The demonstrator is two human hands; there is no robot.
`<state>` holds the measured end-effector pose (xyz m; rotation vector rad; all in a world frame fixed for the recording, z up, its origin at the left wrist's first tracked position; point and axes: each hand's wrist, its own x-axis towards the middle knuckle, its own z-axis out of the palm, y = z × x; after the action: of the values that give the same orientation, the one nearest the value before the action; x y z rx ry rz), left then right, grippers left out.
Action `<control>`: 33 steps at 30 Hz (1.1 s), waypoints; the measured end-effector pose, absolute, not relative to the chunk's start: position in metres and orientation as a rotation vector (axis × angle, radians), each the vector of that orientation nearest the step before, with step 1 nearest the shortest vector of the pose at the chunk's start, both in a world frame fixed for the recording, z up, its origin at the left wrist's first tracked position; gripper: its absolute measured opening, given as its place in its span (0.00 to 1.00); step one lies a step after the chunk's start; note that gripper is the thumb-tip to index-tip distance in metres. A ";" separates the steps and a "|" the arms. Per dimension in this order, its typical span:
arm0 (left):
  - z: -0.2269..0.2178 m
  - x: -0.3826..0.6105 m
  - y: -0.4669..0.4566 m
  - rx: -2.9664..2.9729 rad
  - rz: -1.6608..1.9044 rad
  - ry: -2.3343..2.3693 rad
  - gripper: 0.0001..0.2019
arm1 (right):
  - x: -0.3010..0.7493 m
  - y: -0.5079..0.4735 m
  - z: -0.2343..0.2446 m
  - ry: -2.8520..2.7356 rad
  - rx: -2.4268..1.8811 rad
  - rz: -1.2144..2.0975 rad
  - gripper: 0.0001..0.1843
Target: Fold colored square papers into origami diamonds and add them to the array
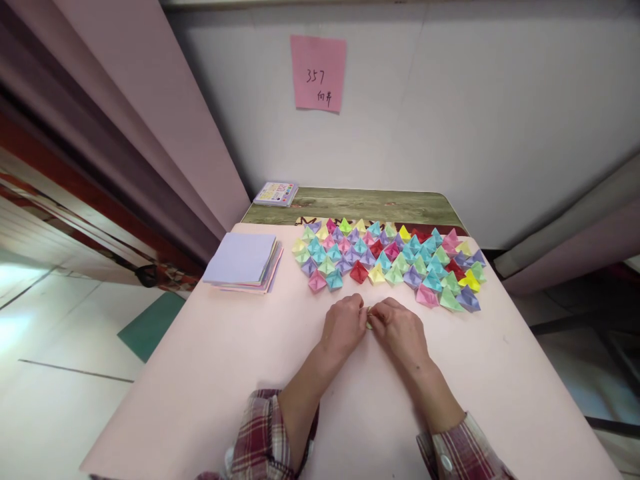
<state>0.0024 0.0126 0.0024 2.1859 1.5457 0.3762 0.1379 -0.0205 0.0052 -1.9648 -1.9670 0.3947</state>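
My left hand (343, 325) and my right hand (399, 329) meet at the middle of the pink table (210, 380), fingers curled and pinched together. Between them a small folded piece of pale paper (369, 320) shows only as a sliver; both hands grip it. Just beyond my hands lies a spread of several small folded paper shapes (390, 260) in pink, blue, green, yellow, purple and red, packed in rows. Plaid sleeves cover both forearms.
A stack of square coloured paper sheets (243, 261), lilac on top, lies at the table's left. A paper pack (276, 193) rests on the green wooden surface (360, 203) behind. A pink note (319, 72) hangs on the wall. Floor drops off to the left.
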 end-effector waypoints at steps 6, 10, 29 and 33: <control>0.003 0.004 0.011 2.189 0.284 1.577 0.07 | 0.137 -0.021 0.005 -1.938 -2.011 0.350 0.10; 0.001 0.007 0.012 2.204 0.246 1.563 0.07 | 0.135 -0.023 0.003 -1.936 -2.003 0.324 0.09; -0.003 0.004 0.007 2.240 0.432 1.503 0.06 | 0.147 -0.023 0.007 -1.607 -2.179 0.512 0.09; -0.004 0.005 0.007 2.261 0.397 1.487 0.06 | 0.143 -0.023 0.006 -1.648 -2.250 0.476 0.09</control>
<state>0.0050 0.0067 -0.0045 2.2608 1.4871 0.3970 0.1432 -0.0228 0.0065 -2.2501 -1.6476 0.4762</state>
